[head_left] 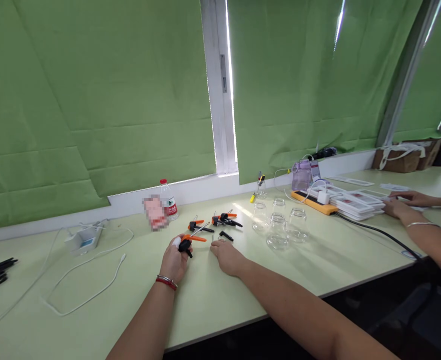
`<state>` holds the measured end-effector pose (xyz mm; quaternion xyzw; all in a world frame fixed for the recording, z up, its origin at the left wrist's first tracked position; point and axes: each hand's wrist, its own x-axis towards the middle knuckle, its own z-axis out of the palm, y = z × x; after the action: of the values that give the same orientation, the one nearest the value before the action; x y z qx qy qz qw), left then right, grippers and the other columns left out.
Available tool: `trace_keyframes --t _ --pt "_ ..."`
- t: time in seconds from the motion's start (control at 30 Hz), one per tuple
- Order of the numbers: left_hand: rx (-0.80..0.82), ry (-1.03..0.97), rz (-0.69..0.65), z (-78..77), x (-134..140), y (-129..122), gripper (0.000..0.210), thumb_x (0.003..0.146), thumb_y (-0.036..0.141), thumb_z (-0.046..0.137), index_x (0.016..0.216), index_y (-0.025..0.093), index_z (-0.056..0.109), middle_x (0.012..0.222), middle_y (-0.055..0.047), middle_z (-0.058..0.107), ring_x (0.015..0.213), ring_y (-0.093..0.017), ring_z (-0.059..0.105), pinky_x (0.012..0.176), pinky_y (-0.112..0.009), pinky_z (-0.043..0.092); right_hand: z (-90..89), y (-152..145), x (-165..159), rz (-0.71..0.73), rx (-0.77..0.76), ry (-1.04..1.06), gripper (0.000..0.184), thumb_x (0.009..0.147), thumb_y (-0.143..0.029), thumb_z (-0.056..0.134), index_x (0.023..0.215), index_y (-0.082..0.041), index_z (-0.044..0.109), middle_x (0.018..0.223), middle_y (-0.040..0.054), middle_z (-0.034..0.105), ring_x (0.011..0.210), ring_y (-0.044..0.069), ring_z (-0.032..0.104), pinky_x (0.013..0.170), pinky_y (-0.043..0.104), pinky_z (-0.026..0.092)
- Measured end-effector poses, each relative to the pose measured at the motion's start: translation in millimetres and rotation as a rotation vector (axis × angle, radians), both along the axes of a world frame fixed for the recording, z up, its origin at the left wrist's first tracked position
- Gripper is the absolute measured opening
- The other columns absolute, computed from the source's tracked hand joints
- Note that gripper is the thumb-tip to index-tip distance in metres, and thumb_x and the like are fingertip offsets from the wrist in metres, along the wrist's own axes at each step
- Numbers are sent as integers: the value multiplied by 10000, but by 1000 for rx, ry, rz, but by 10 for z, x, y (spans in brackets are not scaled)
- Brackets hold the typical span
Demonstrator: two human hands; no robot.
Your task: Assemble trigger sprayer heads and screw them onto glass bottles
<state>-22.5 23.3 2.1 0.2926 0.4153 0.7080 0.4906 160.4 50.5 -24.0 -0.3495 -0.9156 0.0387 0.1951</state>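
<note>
A pale table (141, 300) stretches beneath both grips. The left hand (174, 260) is closed around one orange-and-black piece; the right hand (228, 256) lies just to its right, and whether its fingertips pinch anything cannot be told. Directly beyond the left grip stands one red-capped bottle (169, 200). To the right of the right hand, four clear glass jars (278, 236) are clustered upright. The held orange-and-black piece (186, 243) juts forward from the left hand's fingers: a bright orange arm, a rounded black body and, at it, a slim metal rod pointing away to the right. Similar loose pieces (201, 227) lie just beyond the two grips, at least two, overlapping too much for a sure count. One small black part (226, 235) sits just beyond the right hand.
</note>
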Motion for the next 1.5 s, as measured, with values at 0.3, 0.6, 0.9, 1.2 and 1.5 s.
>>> trace_keyframes --t 0.3,0.6,0.9,1.2,1.5 --pt "-52 -21 -4 10 51 -15 128 853 177 435 882 153 558 726 -50 580 607 -136 571 544 -261 486 29 -207 -36 305 62 -56 311 710 -19 487 949 -162 625 984 75 630 887 183 543 827 290 415" --pt "-68 3 -170 -54 106 -34 192 866 214 449 961 118 586 710 -65 602 571 -127 560 615 -276 497 20 -211 -79 412 172 -80 222 819 -92 465 897 -166 660 917 59 671 895 171 545 840 277 399" --pt "-13 58 -319 -128 101 -42 249 818 322 550 932 116 632 752 -53 613 642 -136 568 684 -275 465 93 -339 -78 343 258 -172 215 827 -90 446 903 -160 635 827 83 637 839 193 540 791 305 407" --pt "-4 41 -519 -75 155 -122 273 771 307 621 978 131 643 863 -92 651 807 -191 599 758 -310 457 122 -349 -49 252 190 31 329 826 -89 415 1120 -173 536 990 77 615 891 185 548 777 300 444" --pt "53 94 -641 -43 330 -214 287 799 318 607 1038 165 653 990 -99 660 945 -205 574 832 -309 428 232 -329 2 115 131 747 339 848 -128 387 1179 -185 436 964 84 567 840 168 557 761 309 476"
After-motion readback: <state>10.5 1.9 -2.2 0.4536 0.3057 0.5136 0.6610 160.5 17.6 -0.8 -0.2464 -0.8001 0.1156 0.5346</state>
